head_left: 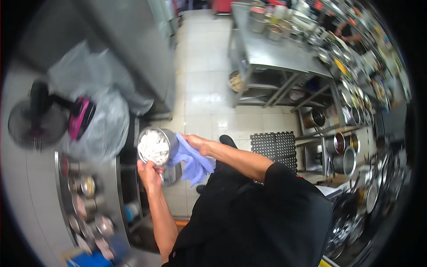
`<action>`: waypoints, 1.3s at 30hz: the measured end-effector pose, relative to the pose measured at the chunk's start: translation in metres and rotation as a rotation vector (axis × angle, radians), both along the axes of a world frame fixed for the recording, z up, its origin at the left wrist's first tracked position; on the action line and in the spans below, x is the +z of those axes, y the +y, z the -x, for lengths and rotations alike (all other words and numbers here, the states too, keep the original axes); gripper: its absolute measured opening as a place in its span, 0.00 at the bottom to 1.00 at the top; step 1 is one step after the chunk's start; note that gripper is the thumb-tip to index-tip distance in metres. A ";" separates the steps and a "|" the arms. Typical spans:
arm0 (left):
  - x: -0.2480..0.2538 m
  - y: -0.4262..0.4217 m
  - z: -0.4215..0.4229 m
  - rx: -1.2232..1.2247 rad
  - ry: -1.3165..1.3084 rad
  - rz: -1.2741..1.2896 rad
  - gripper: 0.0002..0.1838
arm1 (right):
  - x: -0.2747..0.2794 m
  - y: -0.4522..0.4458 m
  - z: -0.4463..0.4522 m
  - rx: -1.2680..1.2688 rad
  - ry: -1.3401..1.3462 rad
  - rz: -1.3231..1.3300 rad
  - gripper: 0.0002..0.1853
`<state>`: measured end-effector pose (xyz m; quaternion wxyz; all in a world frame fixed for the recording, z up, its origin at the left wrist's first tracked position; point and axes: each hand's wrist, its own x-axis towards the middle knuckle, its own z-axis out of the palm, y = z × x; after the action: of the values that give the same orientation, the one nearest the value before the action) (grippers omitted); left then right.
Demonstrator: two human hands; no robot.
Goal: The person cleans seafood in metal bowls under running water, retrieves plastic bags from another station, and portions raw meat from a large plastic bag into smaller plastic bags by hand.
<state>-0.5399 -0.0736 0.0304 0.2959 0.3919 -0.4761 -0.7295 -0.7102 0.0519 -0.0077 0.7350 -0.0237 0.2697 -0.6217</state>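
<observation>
Your left hand (150, 174) grips the metal pot (172, 140) in front of you by its rim, your right hand (195, 143) clasps a lavender cloth (192, 163) against its side, and if that cloth slips, the white pieces (154, 146) inside could spill.

Bright light leaves glare on the floor tiles (209, 96) beyond the right hand (196, 144). Blur softens the containers (104, 225) left of the left hand (151, 175); at the edges, fisheye distortion curves lines toward black corners.
</observation>
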 end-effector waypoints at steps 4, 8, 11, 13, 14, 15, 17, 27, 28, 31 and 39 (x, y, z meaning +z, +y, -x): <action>-0.027 0.024 0.135 -0.148 -0.036 -0.121 0.14 | -0.044 0.083 0.103 -0.251 0.038 -0.022 0.27; -0.048 0.074 0.313 -0.260 -0.026 -0.218 0.16 | -0.092 0.188 0.187 -0.642 0.277 -0.507 0.25; -0.058 0.113 0.443 -0.416 -0.061 -0.209 0.20 | -0.103 0.271 0.216 -0.800 0.366 -0.666 0.24; -0.050 0.148 0.523 -0.453 -0.072 -0.186 0.20 | -0.113 0.315 0.226 -0.879 0.367 -0.773 0.25; -0.049 0.164 0.554 -0.456 -0.058 -0.176 0.20 | -0.114 0.332 0.228 -0.898 0.358 -0.824 0.26; -0.054 0.176 0.585 -0.485 -0.017 -0.240 0.20 | -0.113 0.345 0.229 -0.896 0.361 -0.831 0.26; -0.069 0.192 0.622 -0.497 0.022 -0.311 0.21 | -0.112 0.364 0.228 -0.885 0.328 -0.952 0.27; -0.241 0.116 0.427 -1.038 -0.434 0.508 0.24 | -0.287 0.385 0.221 -0.463 0.767 -1.162 0.35; -0.231 0.104 0.371 -0.980 -0.585 0.607 0.24 | -0.257 0.368 0.231 -0.168 1.001 -1.337 0.37; -0.267 0.064 0.196 -0.967 -1.031 0.564 0.26 | -0.304 0.365 0.258 0.532 1.529 -1.011 0.36; -0.245 0.109 -0.209 0.641 -0.869 -0.277 0.23 | -0.347 0.161 0.254 1.196 1.730 -0.173 0.33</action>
<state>-0.3308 0.0355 -0.2150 0.2250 0.8171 -0.3109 -0.4301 -0.9640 0.2127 -0.3545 0.4784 -0.5357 0.6897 0.0919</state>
